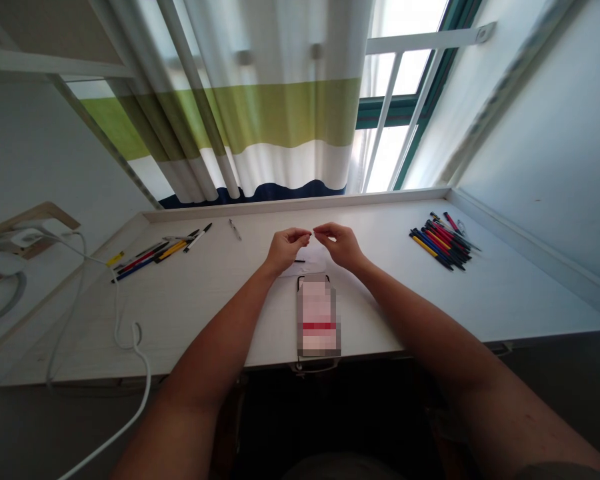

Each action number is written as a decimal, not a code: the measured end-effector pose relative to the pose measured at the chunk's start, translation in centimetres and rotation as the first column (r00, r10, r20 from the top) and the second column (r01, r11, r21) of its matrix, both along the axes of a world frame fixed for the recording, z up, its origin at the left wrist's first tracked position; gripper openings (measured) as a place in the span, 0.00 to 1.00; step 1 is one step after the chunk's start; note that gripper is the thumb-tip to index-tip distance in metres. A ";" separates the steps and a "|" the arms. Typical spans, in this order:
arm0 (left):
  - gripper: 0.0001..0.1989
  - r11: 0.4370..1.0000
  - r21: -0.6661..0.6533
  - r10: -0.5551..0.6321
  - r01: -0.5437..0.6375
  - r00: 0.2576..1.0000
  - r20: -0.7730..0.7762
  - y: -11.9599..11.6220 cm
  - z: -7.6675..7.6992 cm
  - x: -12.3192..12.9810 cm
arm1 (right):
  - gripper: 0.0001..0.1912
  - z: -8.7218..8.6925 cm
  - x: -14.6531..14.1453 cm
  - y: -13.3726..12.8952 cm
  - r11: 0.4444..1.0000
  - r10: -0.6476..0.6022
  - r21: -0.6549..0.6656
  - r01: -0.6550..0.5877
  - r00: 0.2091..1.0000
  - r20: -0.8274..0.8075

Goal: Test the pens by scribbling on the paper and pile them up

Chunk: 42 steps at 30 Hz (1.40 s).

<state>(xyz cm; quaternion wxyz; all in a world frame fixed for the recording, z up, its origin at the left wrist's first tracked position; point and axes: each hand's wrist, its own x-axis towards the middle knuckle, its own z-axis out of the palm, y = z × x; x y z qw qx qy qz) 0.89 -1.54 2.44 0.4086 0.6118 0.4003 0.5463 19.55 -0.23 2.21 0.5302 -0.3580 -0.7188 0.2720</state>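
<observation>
My left hand point(284, 249) and my right hand point(341, 244) come close together above the middle of the white desk point(220, 300). The fingertips of each are pinched and almost meet. Whatever sits between them is too small to name. Below and between the hands lies a white sheet of paper point(314, 262), with a short dark thin piece point(299, 261) on it near my left hand. Closer to me, a phone point(318, 313) with a blurred-out screen rests at the desk's front edge.
A pile of pens point(440, 243) in several colours lies at the right. More pens point(150, 259) are spread at the left, with a single pen point(235, 229) farther back. A white cable point(139, 360) hangs over the left front edge. Curtains point(280, 113) cover the window behind.
</observation>
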 end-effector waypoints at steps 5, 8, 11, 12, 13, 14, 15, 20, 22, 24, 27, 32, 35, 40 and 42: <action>0.11 1.000 -0.002 -0.012 0.012 1.000 -0.001 0.3 -0.4 0.0 | 0.15 0.0 0.2 -0.1 0.999 -0.016 -0.039 0.015 1.000 -0.014; 0.10 1.000 0.007 -0.010 0.010 1.000 -0.020 0.3 -0.5 0.0 | 0.15 0.0 0.1 -0.1 0.999 -0.024 -0.045 0.022 0.999 -0.037; 0.10 1.000 0.018 -0.009 0.010 1.000 -0.029 0.2 -0.4 0.0 | 0.15 -0.1 0.0 -0.1 0.998 -0.038 -0.055 0.034 0.997 -0.070; 0.10 1.000 0.019 -0.010 0.011 0.999 -0.031 0.1 -0.4 0.0 | 0.16 -0.1 0.0 -0.1 0.997 -0.040 -0.062 0.035 0.996 -0.083; 0.10 1.000 0.019 -0.011 0.012 0.999 -0.032 0.1 -0.4 0.1 | 0.16 -0.2 -0.1 0.0 0.997 -0.040 -0.072 0.033 0.995 -0.095; 0.10 1.000 0.019 -0.012 0.012 0.999 -0.032 0.1 -0.4 0.1 | 0.16 -0.2 -0.1 0.1 0.996 -0.038 -0.084 0.029 0.994 -0.105; 0.10 1.000 0.018 -0.014 0.014 0.999 -0.031 0.1 -0.4 0.2 | 0.16 -0.3 -0.1 0.1 0.995 -0.036 -0.093 0.026 0.993 -0.111; 0.10 1.000 0.015 -0.017 0.018 0.999 -0.028 0.1 -0.4 0.2 | 0.16 -0.4 0.1 0.4 0.997 -0.020 -0.082 0.012 0.995 -0.096; 0.10 1.000 0.015 -0.019 0.019 0.999 -0.030 0.2 -0.5 0.1 | 0.15 -0.4 0.2 0.4 0.997 -0.009 -0.082 0.002 0.997 -0.078; 0.10 1.000 0.014 -0.023 0.023 0.999 -0.032 0.2 -0.5 0.1 | 0.14 -0.4 0.3 0.3 0.996 0.000 -0.086 -0.005 0.998 -0.063; 0.11 0.999 0.007 -0.037 0.037 0.999 -0.022 0.2 -0.5 0.0 | 0.14 -0.5 0.2 0.1 0.995 0.031 -0.091 -0.036 0.998 -0.063; 0.15 0.998 0.004 -0.066 0.066 0.998 0.024 0.0 -0.3 0.0 | 0.15 -0.4 0.0 -0.1 0.992 0.066 -0.104 -0.072 0.996 -0.058; 0.14 0.998 -0.009 -0.062 0.062 0.998 -0.025 0.1 -0.2 -0.2 | 0.12 0.0 0.8 0.2 0.995 0.069 -0.071 -0.064 0.996 0.064; 0.11 1.000 0.014 -0.002 0.004 0.991 -0.135 0.6 -1.0 -0.5 | 0.08 -0.1 3.8 1.8 0.990 -0.135 0.045 0.130 0.854 0.502; 0.09 0.999 0.032 0.026 -0.020 0.982 -0.186 0.8 -1.4 -0.5 | 0.07 -0.5 4.6 2.4 0.989 -0.133 0.037 0.142 0.756 0.641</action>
